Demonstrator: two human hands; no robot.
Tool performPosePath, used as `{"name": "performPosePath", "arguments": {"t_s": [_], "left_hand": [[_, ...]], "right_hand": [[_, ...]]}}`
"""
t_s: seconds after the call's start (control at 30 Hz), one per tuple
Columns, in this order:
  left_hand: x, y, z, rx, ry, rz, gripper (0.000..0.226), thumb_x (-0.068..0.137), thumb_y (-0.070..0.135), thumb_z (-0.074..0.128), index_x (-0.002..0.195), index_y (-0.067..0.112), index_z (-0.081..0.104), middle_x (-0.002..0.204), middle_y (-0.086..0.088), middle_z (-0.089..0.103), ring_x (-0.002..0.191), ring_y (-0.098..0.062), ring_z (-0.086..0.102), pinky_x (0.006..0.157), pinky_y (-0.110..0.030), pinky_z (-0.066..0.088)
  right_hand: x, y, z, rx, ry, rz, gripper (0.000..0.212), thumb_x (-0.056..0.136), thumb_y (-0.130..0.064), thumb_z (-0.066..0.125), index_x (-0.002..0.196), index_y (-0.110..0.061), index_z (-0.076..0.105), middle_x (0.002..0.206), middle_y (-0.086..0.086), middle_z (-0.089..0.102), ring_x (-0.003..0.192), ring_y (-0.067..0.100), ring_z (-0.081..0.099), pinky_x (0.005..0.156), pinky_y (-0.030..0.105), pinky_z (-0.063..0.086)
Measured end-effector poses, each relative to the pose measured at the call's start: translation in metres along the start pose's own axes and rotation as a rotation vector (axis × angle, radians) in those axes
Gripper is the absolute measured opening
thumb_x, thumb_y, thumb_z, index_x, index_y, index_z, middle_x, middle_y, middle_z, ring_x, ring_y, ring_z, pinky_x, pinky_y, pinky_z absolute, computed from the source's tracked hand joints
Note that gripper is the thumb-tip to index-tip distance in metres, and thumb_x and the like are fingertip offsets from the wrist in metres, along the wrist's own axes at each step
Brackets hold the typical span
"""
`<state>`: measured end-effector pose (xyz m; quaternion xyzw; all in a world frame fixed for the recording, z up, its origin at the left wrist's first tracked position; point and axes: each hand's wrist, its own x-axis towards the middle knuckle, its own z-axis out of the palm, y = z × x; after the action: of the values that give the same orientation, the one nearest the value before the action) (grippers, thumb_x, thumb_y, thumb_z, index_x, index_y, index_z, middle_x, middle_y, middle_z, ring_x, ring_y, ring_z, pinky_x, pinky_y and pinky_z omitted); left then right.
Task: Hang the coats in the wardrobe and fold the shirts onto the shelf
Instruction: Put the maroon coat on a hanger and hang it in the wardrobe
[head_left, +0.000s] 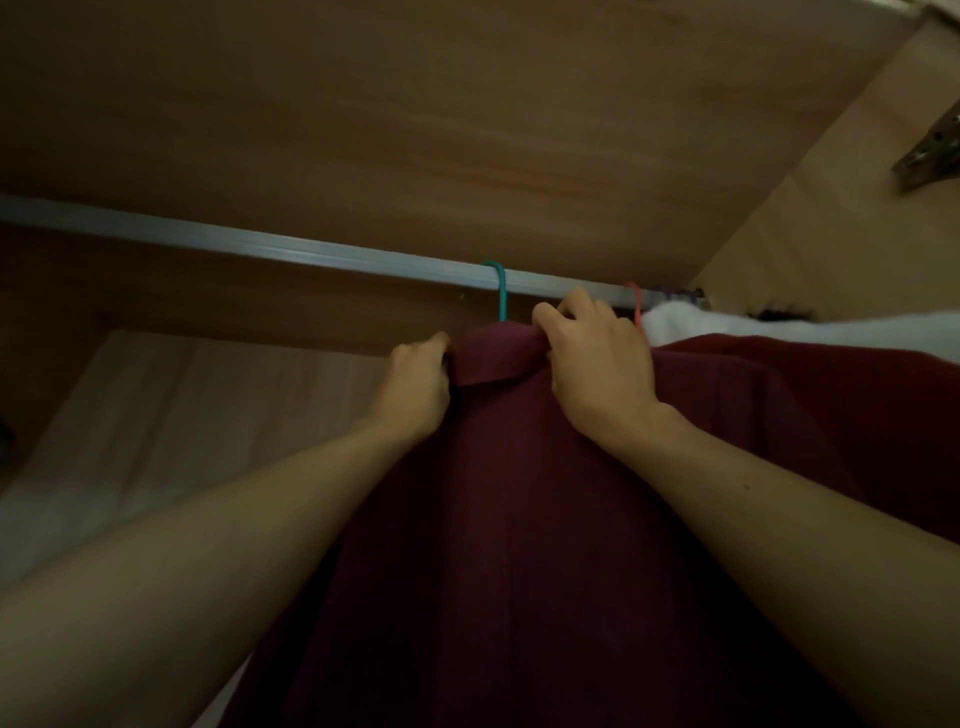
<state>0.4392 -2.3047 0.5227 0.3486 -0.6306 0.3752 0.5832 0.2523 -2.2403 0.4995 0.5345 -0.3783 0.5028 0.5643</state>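
Maroon coat (519, 493) on teal hanger (502, 296), both hands at its collar (493, 358)
Coat hangs from the rail (260, 244) inside the wardrobe, hook over the rail, cloth dropping down between the forearms. Left hand (415, 387) has fingers curled round the collar's left edge; right hand (592, 364) pinches the collar top on the right, so both are clamped on cloth. Cloth looks soft and limp, probably a fairly heavy weave, not slippery or fragile; likely to sag off the hanger if crooked, so best held at collar or shoulders, not the hem. Further right on the rail: pink hanger (635, 306) and a white garment (691, 325)
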Motion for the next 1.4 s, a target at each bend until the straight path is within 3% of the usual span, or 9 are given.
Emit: {"name": "performPosePath", "arguments": {"t_s": [0.13,0.27,0.4,0.6,0.7,0.8,0.93,1.13,1.4], "left_hand": [[-0.007,0.007,0.012,-0.145,0.096,0.019,0.016,0.09,0.0,0.045,0.086,0.015,0.044,0.083,-0.007,0.052,0.073,-0.019,0.045,0.067,-0.028,0.028],[-0.02,0.011,0.02,-0.204,0.124,0.054,0.01,0.095,0.008,0.044,0.086,0.014,0.045,0.083,-0.007,0.053,0.074,-0.023,0.049,0.067,-0.027,0.028],[-0.042,0.019,0.037,-0.24,0.045,0.018,0.028,0.101,0.027,0.041,0.121,0.01,0.053,0.114,-0.011,0.062,0.104,-0.029,0.058,0.087,-0.039,0.044],[-0.051,0.043,0.053,-0.46,-0.092,-0.006,0.065,0.099,0.053,0.037,0.154,0.024,0.02,0.155,0.0,0.036,0.14,-0.019,0.037,0.114,-0.043,0.034],[-0.05,0.061,0.066,-0.634,-0.142,0.049,0.065,0.1,0.044,0.044,0.156,0.028,0.015,0.159,0.004,0.027,0.144,-0.012,0.03,0.118,-0.037,0.029],[-0.048,0.084,0.079,-0.767,-0.253,0.053,0.076,0.092,0.036,0.051,0.157,0.031,0.011,0.163,0.005,0.019,0.147,-0.011,0.024,0.117,-0.028,0.023],[-0.049,0.106,0.095,-0.878,-0.323,-0.055,0.088,0.084,0.066,0.048,0.155,0.039,0.004,0.163,0.01,0.017,0.146,-0.01,0.024,0.12,-0.036,0.024],[-0.053,0.097,0.089,-0.842,-0.365,-0.104,0.097,0.078,0.078,0.048,0.155,0.041,0.004,0.164,0.012,0.012,0.149,-0.011,0.018,0.121,-0.045,0.023],[-0.063,0.077,0.027,-0.507,-0.501,-0.113,0.093,0.083,0.077,0.046,0.156,0.04,0.002,0.166,0.001,-0.001,0.153,-0.023,0.002,0.123,-0.048,0.009]], "right_hand": [[0.0,0.001,-0.006,-0.003,-0.005,0.049,0.023,0.095,-0.012,0.052,0.118,-0.017,0.052,0.117,0.008,0.051,0.103,0.027,0.054,0.072,0.038,0.044],[0.0,0.004,-0.017,-0.034,-0.029,0.036,0.021,0.095,-0.011,0.051,0.115,-0.016,0.054,0.114,0.01,0.052,0.105,0.029,0.054,0.074,0.041,0.045],[-0.004,0.007,-0.025,-0.117,-0.034,0.021,0.023,0.095,-0.012,0.052,0.118,-0.017,0.054,0.116,0.009,0.053,0.107,0.028,0.053,0.081,0.039,0.042],[-0.01,0.0,-0.035,-0.331,-0.108,-0.129,0.036,0.094,-0.028,0.053,0.129,-0.02,0.051,0.127,0.009,0.051,0.12,0.031,0.045,0.098,0.046,0.034],[-0.019,-0.001,-0.031,-0.417,-0.295,-0.266,0.056,0.095,-0.04,0.049,0.145,-0.018,0.037,0.15,0.013,0.033,0.139,0.034,0.025,0.112,0.05,0.019],[-0.028,0.017,-0.032,-0.521,-0.476,-0.248,0.067,0.1,-0.05,0.03,0.155,-0.016,0.014,0.164,0.011,0.004,0.15,0.033,-0.004,0.117,0.055,-0.005],[-0.041,0.048,-0.043,-0.658,-0.605,-0.218,0.071,0.1,-0.057,0.019,0.156,-0.019,0.0,0.163,0.007,-0.017,0.147,0.031,-0.023,0.114,0.055,-0.017],[-0.06,0.052,-0.054,-0.683,-0.608,-0.229,0.078,0.096,-0.061,0.027,0.156,-0.021,-0.004,0.161,0.009,-0.024,0.146,0.033,-0.027,0.113,0.055,-0.02],[-0.066,0.035,-0.092,-0.604,-0.592,-0.143,0.079,0.094,-0.064,0.032,0.156,-0.024,0.004,0.163,0.014,-0.013,0.149,0.036,-0.014,0.116,0.057,-0.008]]}}
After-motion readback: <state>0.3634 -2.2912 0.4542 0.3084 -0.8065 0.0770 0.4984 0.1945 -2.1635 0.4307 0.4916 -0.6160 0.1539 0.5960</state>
